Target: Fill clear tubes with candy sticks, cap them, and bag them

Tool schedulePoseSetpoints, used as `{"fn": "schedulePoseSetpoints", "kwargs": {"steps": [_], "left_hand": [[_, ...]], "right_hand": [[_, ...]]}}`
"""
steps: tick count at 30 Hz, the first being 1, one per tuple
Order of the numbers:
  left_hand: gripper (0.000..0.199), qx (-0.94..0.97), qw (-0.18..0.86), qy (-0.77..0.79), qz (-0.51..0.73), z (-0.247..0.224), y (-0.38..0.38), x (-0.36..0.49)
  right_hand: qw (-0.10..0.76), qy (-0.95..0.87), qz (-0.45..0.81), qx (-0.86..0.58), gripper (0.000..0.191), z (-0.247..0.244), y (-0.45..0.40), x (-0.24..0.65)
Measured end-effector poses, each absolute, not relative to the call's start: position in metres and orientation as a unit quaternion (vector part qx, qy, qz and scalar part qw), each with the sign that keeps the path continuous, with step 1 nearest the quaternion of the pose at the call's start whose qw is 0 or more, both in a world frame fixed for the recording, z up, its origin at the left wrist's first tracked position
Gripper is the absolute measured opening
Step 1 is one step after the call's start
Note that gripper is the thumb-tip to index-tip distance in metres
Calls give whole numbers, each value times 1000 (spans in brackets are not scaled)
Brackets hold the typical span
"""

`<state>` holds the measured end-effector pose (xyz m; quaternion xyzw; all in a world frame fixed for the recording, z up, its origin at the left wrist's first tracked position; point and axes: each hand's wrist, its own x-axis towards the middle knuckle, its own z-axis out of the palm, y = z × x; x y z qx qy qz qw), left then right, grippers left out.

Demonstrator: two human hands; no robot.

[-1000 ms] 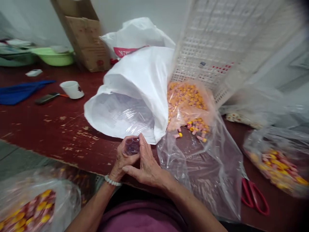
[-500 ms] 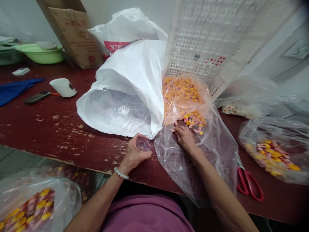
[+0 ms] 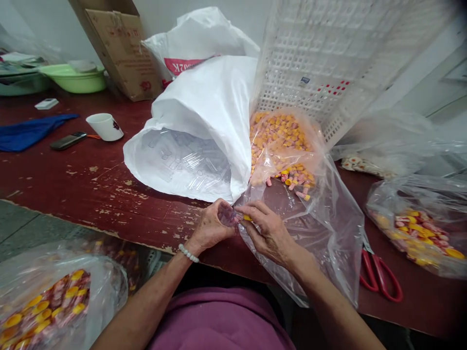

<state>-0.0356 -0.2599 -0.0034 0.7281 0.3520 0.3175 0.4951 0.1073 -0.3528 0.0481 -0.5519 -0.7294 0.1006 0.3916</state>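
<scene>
My left hand [image 3: 208,227], a pale bead bracelet at its wrist, is closed around clear plastic tubes [image 3: 225,214], their round ends facing up. Right beside it, my right hand [image 3: 268,233] pinches a small yellow-capped pink piece [image 3: 247,218] at the tubes; the fingers partly hide it, and I cannot tell whether it is inside one. Just beyond my left hand, a white sack [image 3: 207,92] lies with its mouth towards me, full of clear tubes [image 3: 193,158]. Beyond my right hand, a clear plastic bag [image 3: 302,248] spreads over the table with many small yellow-capped pieces [image 3: 284,133].
Red-handled scissors [image 3: 379,277] lie at the right, near a bag of filled tubes [image 3: 419,233]. A white crate [image 3: 310,58] leans behind. On the left stand a white cup [image 3: 104,127] and a phone [image 3: 68,141]. Another bag of filled tubes [image 3: 54,301] sits below the table's edge.
My right hand has come back from the small pieces to my left hand, now with a yellow-capped piece in its fingers. My left hand still holds the tubes. The view has shifted slightly.
</scene>
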Motion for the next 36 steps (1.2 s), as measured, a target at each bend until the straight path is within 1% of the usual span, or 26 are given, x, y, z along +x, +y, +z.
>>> {"fn": "schedulePoseSetpoints", "kwargs": {"steps": [3, 5, 7, 10, 12, 15, 17, 20, 21, 22, 23, 24, 25, 26, 27, 29, 32, 34, 36], "left_hand": [[31, 722, 506, 356, 310, 1, -262, -35], [34, 712, 515, 363, 308, 3, -261, -36], [35, 701, 529, 370, 304, 3, -261, -36], [36, 683, 564, 372, 276, 3, -263, -35], [36, 653, 607, 376, 251, 3, -266, -33], [36, 611, 649, 391, 229, 3, -271, -30], [37, 596, 661, 400, 219, 1, -272, -29], [41, 563, 678, 421, 214, -2, -268, -31], [42, 556, 678, 429, 216, -3, -266, -32], [41, 554, 674, 436, 221, -4, -264, -34], [39, 554, 669, 440, 228, -5, -261, -36], [38, 553, 665, 443, 236, -5, -259, -37], [38, 550, 665, 441, 244, -5, -258, -39], [38, 545, 669, 437, 253, -4, -256, -40], [40, 540, 675, 431, 261, -3, -256, -41], [44, 535, 681, 423, 267, -1, -257, -40], [43, 546, 674, 422, 263, 3, -259, -38], [42, 556, 668, 423, 255, 3, -261, -35], [41, 572, 657, 419, 255, 0, -260, -33]], "right_hand": [[414, -691, 90, -586, 50, 46, -356, 110], [419, -675, 70, -604, 50, 45, -359, 112], [391, -687, 41, -612, 52, 41, -362, 111], [327, -714, -1, -619, 67, 25, -361, 103], [313, -712, -30, -627, 64, 12, -359, 95], [325, -698, -56, -636, 51, 1, -355, 87], [328, -706, -26, -627, 51, 2, -353, 88], [343, -723, 70, -595, 69, 11, -346, 108], [357, -712, 91, -598, 72, 12, -342, 121], [369, -689, 96, -617, 69, 12, -337, 137], [369, -656, 84, -653, 60, 9, -332, 155], [358, -615, 58, -700, 45, 5, -327, 174], [319, -575, 21, -753, 31, -1, -323, 194], [260, -550, -11, -794, 23, -8, -321, 212], [236, -530, -30, -814, 22, -15, -320, 229], [197, -498, -62, -842, 30, -28, -325, 254], [169, -472, -89, -861, 43, -38, -339, 274], [150, -469, -98, -865, 47, -39, -346, 281], [117, -460, -112, -873, 46, -36, -349, 288]]}}
